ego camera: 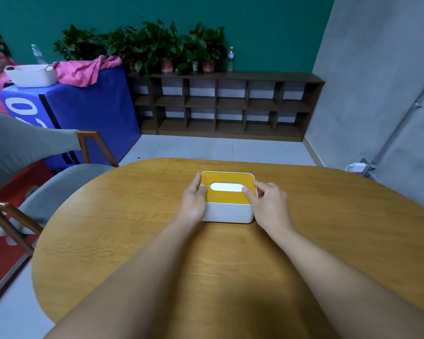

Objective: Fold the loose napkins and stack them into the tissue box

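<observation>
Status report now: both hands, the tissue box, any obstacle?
Left hand and right hand grip tissue box sides. Yellow lid on. No loose napkins visible. Nothing blocking.

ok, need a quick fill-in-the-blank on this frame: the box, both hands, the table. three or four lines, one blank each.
1. The white tissue box has a flat lid coloured ____.
2. The oval slot in the lid shows something ____ inside.
3. The left hand and right hand grip the box at its two ____.
4. The box stands on a rounded table made of ____.

Missing words: yellow; white; sides; wood
</observation>
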`<action>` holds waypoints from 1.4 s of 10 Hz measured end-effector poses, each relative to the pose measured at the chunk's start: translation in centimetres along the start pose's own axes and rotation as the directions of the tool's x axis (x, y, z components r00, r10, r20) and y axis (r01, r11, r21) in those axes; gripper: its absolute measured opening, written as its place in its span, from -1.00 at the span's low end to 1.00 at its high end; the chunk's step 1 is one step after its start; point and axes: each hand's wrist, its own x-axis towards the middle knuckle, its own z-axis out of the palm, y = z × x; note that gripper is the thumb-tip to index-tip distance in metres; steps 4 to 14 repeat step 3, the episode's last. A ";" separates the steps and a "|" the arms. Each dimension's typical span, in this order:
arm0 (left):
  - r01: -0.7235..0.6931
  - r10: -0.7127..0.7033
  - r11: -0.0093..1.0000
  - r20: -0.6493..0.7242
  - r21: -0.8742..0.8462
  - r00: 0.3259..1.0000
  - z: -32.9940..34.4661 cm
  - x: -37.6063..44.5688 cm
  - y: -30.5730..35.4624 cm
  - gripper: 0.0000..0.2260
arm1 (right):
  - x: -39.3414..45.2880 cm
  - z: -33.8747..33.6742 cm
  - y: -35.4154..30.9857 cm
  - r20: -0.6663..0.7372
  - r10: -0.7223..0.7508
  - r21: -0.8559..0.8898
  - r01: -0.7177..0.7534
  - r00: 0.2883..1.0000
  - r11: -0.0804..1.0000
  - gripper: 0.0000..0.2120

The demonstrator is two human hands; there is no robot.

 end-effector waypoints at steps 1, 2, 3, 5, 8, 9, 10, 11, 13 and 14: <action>0.020 -0.020 1.000 0.047 -0.001 0.999 -0.2 -0.2 0.2 -0.47 | -0.4 -2.1 0.9 0.076 0.082 0.052 -0.086 0.994 0.995 -0.53; 0.031 -0.034 0.999 -0.075 -0.039 0.997 -1.8 -0.9 -0.3 -0.43 | -1.8 -3.8 2.0 0.046 0.132 0.083 -0.136 0.990 0.987 -0.41; 0.018 -0.044 0.997 -0.369 -0.074 0.928 -2.8 -2.8 -1.6 -0.70 | -5.0 -4.7 2.1 0.065 0.139 0.184 -0.148 0.988 0.972 -0.57; 0.018 -0.044 0.997 -0.369 -0.074 0.928 -2.8 -2.8 -1.6 -0.70 | -5.0 -4.7 2.1 0.065 0.139 0.184 -0.148 0.988 0.972 -0.57; 0.018 -0.044 0.997 -0.369 -0.074 0.928 -2.8 -2.8 -1.6 -0.70 | -5.0 -4.7 2.1 0.065 0.139 0.184 -0.148 0.988 0.972 -0.57; 0.018 -0.044 0.997 -0.369 -0.074 0.928 -2.8 -2.8 -1.6 -0.70 | -5.0 -4.7 2.1 0.065 0.139 0.184 -0.148 0.988 0.972 -0.57; 0.018 -0.044 0.997 -0.369 -0.074 0.928 -2.8 -2.8 -1.6 -0.70 | -5.0 -4.7 2.1 0.065 0.139 0.184 -0.148 0.988 0.972 -0.57; 0.018 -0.044 0.997 -0.369 -0.074 0.928 -2.8 -2.8 -1.6 -0.70 | -5.0 -4.7 2.1 0.065 0.139 0.184 -0.148 0.988 0.972 -0.57; 0.018 -0.044 0.997 -0.369 -0.074 0.928 -2.8 -2.8 -1.6 -0.70 | -5.0 -4.7 2.1 0.065 0.139 0.184 -0.148 0.988 0.972 -0.57; 0.018 -0.044 0.997 -0.369 -0.074 0.928 -2.8 -2.8 -1.6 -0.70 | -5.0 -4.7 2.1 0.065 0.139 0.184 -0.148 0.988 0.972 -0.57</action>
